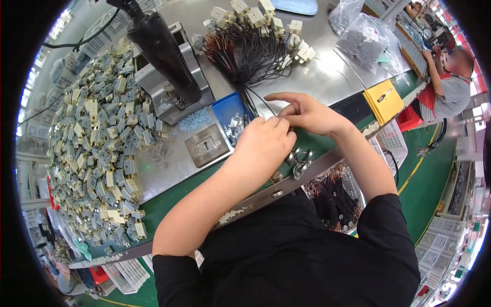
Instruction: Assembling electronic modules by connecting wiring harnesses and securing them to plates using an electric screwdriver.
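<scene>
My left hand (267, 140) is closed at the bench's front edge, its fingertips meeting those of my right hand (310, 115). One finger of my right hand stretches out to the left while the others bend in toward the left hand. Whatever lies between the fingertips is hidden. Black cables (249, 72) run from a bundle down to the hands; their far ends carry cream plastic connectors (255, 17). Beside my left hand is a blue tray (223, 109) of small metal parts. Below the hands sits a shiny metal fixture (300, 162) with round pieces.
A large heap of grey and cream plastic housings (97, 138) covers the left. A black powered tool (163, 53) stands over a metal holder, near loose screws (195, 119) and a metal block (206, 145). Right are plastic bags (365, 41), a yellow pad (383, 102) and a co-worker (452, 89).
</scene>
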`<state>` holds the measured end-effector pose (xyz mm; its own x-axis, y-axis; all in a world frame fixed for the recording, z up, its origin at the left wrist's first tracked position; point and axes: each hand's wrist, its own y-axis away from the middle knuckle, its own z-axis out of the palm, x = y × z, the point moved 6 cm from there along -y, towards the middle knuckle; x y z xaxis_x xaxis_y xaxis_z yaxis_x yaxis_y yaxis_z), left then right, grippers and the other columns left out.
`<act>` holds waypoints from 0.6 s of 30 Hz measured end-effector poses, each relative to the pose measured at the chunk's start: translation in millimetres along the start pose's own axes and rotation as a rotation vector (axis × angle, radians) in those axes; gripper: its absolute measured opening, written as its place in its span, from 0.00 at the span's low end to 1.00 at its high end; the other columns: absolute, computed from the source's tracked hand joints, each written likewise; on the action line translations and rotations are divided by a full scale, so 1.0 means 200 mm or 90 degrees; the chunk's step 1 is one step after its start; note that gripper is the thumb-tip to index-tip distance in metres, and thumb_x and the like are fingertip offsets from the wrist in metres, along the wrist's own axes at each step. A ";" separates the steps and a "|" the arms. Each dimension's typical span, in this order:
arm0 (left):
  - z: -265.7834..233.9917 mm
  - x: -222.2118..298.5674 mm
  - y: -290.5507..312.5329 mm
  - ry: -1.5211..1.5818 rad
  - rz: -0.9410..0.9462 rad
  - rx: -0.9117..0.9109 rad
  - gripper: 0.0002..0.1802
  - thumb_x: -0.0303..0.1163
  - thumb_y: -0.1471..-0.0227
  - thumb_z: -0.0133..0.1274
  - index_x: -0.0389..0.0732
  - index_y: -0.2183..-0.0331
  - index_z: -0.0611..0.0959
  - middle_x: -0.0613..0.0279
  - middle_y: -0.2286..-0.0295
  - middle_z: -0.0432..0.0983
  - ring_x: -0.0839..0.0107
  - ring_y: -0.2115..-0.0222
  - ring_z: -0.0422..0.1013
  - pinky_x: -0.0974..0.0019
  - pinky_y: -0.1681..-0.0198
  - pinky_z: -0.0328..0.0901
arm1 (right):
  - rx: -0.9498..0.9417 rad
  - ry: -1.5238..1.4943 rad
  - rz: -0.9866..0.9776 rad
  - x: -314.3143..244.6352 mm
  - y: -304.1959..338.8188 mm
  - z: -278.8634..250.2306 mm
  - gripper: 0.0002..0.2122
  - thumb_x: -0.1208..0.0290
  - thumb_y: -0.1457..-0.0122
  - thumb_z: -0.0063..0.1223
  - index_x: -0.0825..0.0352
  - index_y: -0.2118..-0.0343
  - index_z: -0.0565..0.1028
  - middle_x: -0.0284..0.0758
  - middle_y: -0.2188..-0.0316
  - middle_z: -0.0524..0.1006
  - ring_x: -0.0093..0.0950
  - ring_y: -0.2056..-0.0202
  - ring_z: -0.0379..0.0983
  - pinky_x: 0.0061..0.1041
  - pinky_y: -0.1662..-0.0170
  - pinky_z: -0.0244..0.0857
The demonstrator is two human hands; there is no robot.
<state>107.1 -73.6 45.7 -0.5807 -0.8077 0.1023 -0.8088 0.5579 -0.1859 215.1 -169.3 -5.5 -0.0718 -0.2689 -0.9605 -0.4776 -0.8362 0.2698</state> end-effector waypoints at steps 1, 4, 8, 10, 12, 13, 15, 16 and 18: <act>0.01 -0.01 0.00 0.002 0.003 -0.001 0.11 0.28 0.52 0.58 0.41 0.64 0.80 0.62 0.63 0.77 0.65 0.59 0.76 0.62 0.57 0.69 | -0.004 -0.012 -0.005 0.01 0.00 0.00 0.30 0.84 0.37 0.53 0.71 0.31 0.62 0.35 0.64 0.84 0.16 0.63 0.76 0.20 0.55 0.70; 0.06 -0.05 0.01 0.013 -0.019 -0.047 0.10 0.28 0.50 0.58 0.42 0.63 0.81 0.62 0.70 0.79 0.62 0.67 0.80 0.57 0.66 0.73 | 0.011 -0.032 -0.004 0.02 0.00 0.01 0.28 0.83 0.36 0.53 0.71 0.32 0.63 0.33 0.66 0.83 0.16 0.64 0.76 0.20 0.56 0.70; -0.07 -0.14 0.03 0.258 -0.022 0.077 0.09 0.28 0.49 0.60 0.42 0.62 0.83 0.57 0.69 0.81 0.54 0.65 0.79 0.56 0.64 0.73 | 0.038 -0.092 -0.020 0.12 0.01 -0.01 0.27 0.80 0.35 0.52 0.71 0.34 0.62 0.34 0.69 0.80 0.21 0.69 0.77 0.22 0.63 0.72; -0.11 -0.18 0.09 0.304 -0.022 0.064 0.09 0.27 0.49 0.61 0.42 0.63 0.84 0.57 0.68 0.81 0.55 0.65 0.79 0.56 0.63 0.73 | 0.030 -0.154 -0.005 0.03 0.05 0.03 0.28 0.81 0.35 0.52 0.71 0.33 0.60 0.33 0.69 0.78 0.21 0.70 0.77 0.22 0.65 0.73; -0.11 -0.21 0.12 0.393 -0.050 0.004 0.10 0.24 0.52 0.62 0.39 0.64 0.87 0.57 0.65 0.82 0.54 0.63 0.79 0.55 0.60 0.73 | 0.033 -0.267 -0.010 -0.03 0.08 0.01 0.32 0.83 0.37 0.54 0.70 0.31 0.55 0.33 0.69 0.76 0.24 0.74 0.77 0.24 0.70 0.74; -0.11 -0.21 0.13 0.390 -0.050 0.007 0.10 0.24 0.52 0.62 0.39 0.64 0.87 0.57 0.65 0.82 0.54 0.63 0.79 0.55 0.60 0.73 | 0.038 -0.312 -0.042 -0.04 0.09 -0.04 0.29 0.78 0.36 0.54 0.70 0.33 0.59 0.34 0.68 0.76 0.25 0.75 0.76 0.24 0.71 0.72; -0.07 -0.21 0.16 0.411 -0.052 -0.061 0.12 0.24 0.52 0.62 0.39 0.61 0.87 0.56 0.63 0.83 0.53 0.62 0.79 0.55 0.57 0.73 | 0.020 -0.495 -0.085 -0.06 0.07 -0.14 0.25 0.66 0.33 0.50 0.70 0.35 0.64 0.38 0.62 0.79 0.28 0.72 0.76 0.26 0.69 0.72; -0.07 -0.20 0.16 0.403 -0.058 -0.095 0.17 0.22 0.52 0.60 0.38 0.57 0.87 0.53 0.60 0.83 0.52 0.60 0.80 0.55 0.55 0.73 | 0.016 -0.562 -0.137 -0.08 0.07 -0.16 0.24 0.56 0.29 0.43 0.71 0.40 0.71 0.44 0.54 0.79 0.31 0.66 0.77 0.28 0.65 0.72; -0.08 -0.20 0.19 0.435 -0.054 0.006 0.18 0.21 0.52 0.59 0.37 0.57 0.86 0.52 0.59 0.83 0.52 0.60 0.80 0.56 0.55 0.74 | -0.005 -0.502 -0.237 -0.22 0.02 -0.13 0.27 0.50 0.28 0.41 0.72 0.43 0.74 0.46 0.51 0.80 0.34 0.60 0.79 0.30 0.60 0.73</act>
<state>97.1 -16.7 50.8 -0.4460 -0.5458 0.7093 -0.8553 0.4934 -0.1581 239.1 -174.2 38.9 -0.4994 0.4293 -0.7525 -0.5843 -0.8082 -0.0733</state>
